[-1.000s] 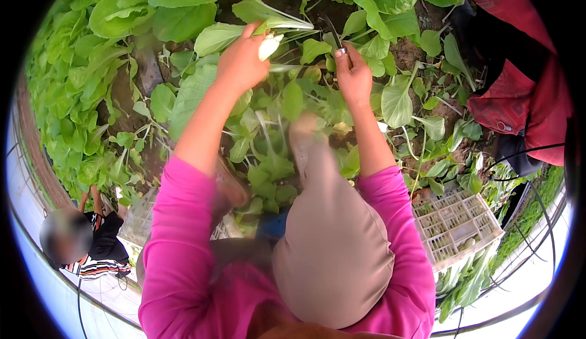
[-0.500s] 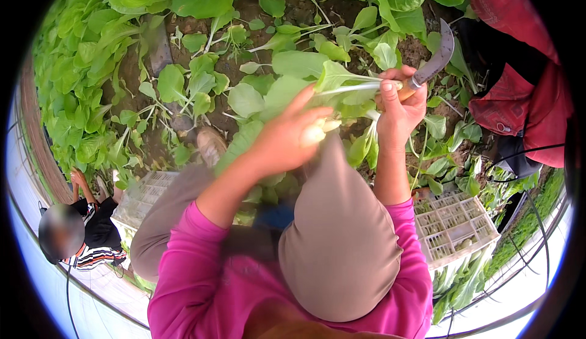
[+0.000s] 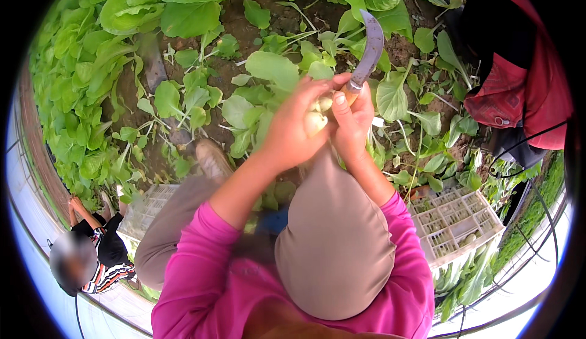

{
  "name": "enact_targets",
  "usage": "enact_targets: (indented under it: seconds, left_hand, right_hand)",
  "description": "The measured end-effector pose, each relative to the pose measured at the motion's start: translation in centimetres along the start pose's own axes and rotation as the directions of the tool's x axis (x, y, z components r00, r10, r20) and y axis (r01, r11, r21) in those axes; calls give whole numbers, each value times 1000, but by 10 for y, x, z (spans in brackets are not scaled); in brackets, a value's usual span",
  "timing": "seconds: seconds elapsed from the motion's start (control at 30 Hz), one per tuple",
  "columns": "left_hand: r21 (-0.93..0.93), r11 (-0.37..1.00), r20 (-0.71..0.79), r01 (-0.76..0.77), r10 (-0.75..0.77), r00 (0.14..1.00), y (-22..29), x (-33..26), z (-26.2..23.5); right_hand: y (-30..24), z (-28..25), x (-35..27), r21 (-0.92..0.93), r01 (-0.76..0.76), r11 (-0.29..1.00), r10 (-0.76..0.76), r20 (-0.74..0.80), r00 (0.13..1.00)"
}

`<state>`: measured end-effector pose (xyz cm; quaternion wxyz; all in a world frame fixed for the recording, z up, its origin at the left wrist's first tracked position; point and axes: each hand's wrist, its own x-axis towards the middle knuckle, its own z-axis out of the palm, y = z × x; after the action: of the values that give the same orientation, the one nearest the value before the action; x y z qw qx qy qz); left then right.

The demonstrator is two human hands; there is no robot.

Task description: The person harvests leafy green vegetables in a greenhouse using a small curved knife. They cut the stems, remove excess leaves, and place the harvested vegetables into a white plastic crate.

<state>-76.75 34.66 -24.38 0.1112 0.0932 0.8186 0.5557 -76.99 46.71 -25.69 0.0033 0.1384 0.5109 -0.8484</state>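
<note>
My left hand [image 3: 292,124] is closed around a bunch of leafy greens [image 3: 315,123]. Its pale, rounded stem ends show between fingers and thumb, just above my raised knee. Against it presses my right hand [image 3: 355,119], wrapped round the short wooden handle of a sickle [image 3: 373,47]. The curved, soil-flecked blade points up and away from me, clear of the bunch. Fingers of both hands meet at the stem ends, so whatever else lies between them is hidden. Broad green leaves [image 3: 273,70] spread just beyond my left hand, and I cannot tell which belong to the bunch.
White plastic crates [image 3: 458,223] [image 3: 148,207] stand on both sides of me. Cut leaves and soil lie ahead, with dense standing greens [image 3: 79,94] to the left. A person in red clothing [image 3: 531,94] is close on the right; another person [image 3: 110,241] crouches at far left.
My right hand has moved left with the sickle and now meets my left hand. The leaf stalk that stretched between my hands no longer shows there.
</note>
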Motion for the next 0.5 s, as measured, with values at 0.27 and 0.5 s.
enact_targets:
  seconds: [0.27,0.5]
  left_hand:
    - [-39,984,16,173,-172,985,1,17,-7]
    - [400,898,76,185,-233,969,16,32,-41]
  right_hand:
    - [-3,4,7,-427,124,896,-140,-7,990]
    - [5,-22,21,-745,131,654,-328,-123,937]
